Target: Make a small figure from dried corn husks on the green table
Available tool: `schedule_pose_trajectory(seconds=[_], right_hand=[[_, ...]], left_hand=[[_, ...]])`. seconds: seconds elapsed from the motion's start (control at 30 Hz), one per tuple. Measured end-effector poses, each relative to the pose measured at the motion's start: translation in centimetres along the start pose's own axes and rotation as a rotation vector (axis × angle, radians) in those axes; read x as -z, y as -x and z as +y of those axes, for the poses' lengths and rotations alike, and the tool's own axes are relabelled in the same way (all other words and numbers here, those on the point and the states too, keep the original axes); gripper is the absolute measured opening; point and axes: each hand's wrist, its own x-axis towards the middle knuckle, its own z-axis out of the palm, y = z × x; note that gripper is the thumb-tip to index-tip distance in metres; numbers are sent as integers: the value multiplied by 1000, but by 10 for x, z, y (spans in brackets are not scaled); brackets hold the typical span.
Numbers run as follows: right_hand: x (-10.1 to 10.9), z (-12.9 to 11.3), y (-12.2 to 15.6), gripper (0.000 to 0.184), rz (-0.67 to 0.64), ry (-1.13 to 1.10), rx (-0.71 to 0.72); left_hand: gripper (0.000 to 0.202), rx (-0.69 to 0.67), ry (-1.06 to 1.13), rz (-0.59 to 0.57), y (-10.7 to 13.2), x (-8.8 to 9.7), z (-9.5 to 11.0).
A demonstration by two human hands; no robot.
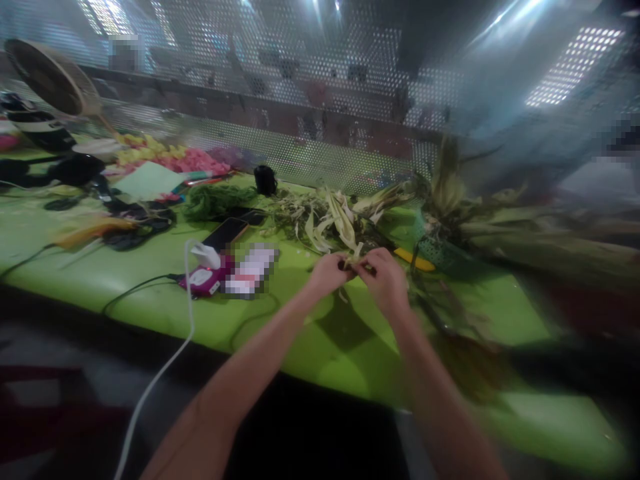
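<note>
Both hands meet over the green table, fingers pinched close together. My left hand (pixel 329 274) is closed on a pale, dry leaf strip (pixel 356 253) that pokes up between the hands. From the right, my right hand (pixel 384 277) pinches the same strip; its fingertips nearly touch those of the left. A short loose end hangs below my left fingers. Just beyond the hands lies a heap of dried, pale yellow-green leaves (pixel 343 220), looking like corn husks. Fine detail of what the fingertips grip is blurred.
Left of my hands are a magenta power adapter (pixel 206 277) with a white cable, a lit phone (pixel 250 270) and a dark phone (pixel 226 233). Green fibre (pixel 215 200), a black cup-like object (pixel 265 180) and a yellow-handled tool (pixel 415 259) lie around. A basket (pixel 440 243) of dry leaves stands right.
</note>
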Motion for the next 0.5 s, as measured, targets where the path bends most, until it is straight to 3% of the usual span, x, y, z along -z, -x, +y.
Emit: schedule_pose_trajectory(seconds=[0.1,0.2,0.33,0.5], right_hand=[[2,-3,2,16,-15,128,29],[5,-6,3,14,-41,186,67],[8,-12,1,19,-68,123,130],[13,-15,-1,16,-55,19,98]], left_hand=[[24,3,144,-25,-1,1,-3],[27,-3,151,-39,0,4,-4],[28,-17,45,-23,2,7,-4],[30,14,54,25,3,9,-1]])
